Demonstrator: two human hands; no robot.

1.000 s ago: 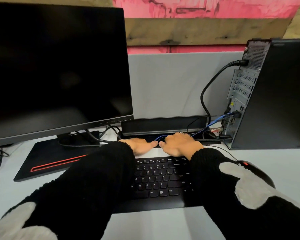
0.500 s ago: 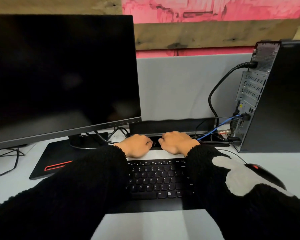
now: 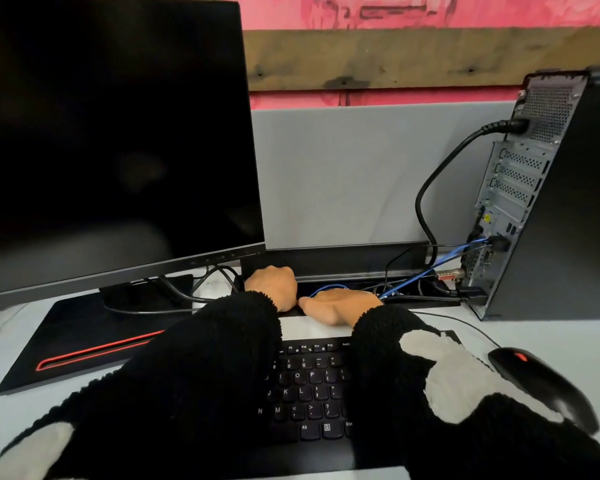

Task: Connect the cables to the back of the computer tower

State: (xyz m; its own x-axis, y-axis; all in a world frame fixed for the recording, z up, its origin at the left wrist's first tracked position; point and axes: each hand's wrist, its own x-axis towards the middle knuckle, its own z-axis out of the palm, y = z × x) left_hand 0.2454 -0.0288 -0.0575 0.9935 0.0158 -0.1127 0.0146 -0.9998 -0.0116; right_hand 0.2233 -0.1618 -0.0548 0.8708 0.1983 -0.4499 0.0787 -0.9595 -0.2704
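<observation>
Several cables incl. the thick power lead [image 3: 440, 174] and blue cable [image 3: 426, 273] already sit in the tower [image 3: 520, 188] rear; your left hand [image 3: 272, 284] looks clenched and right hand [image 3: 340, 303] lies flattish by the cable tray [image 3: 343, 259] left of the tower, whether they're grasping anything I can't tell.

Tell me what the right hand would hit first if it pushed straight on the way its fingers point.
The right hand points away from the person into the black cable trough. Likely first: the thin blue cable there, then the trough's raised black back wall; depth is unclear.
</observation>
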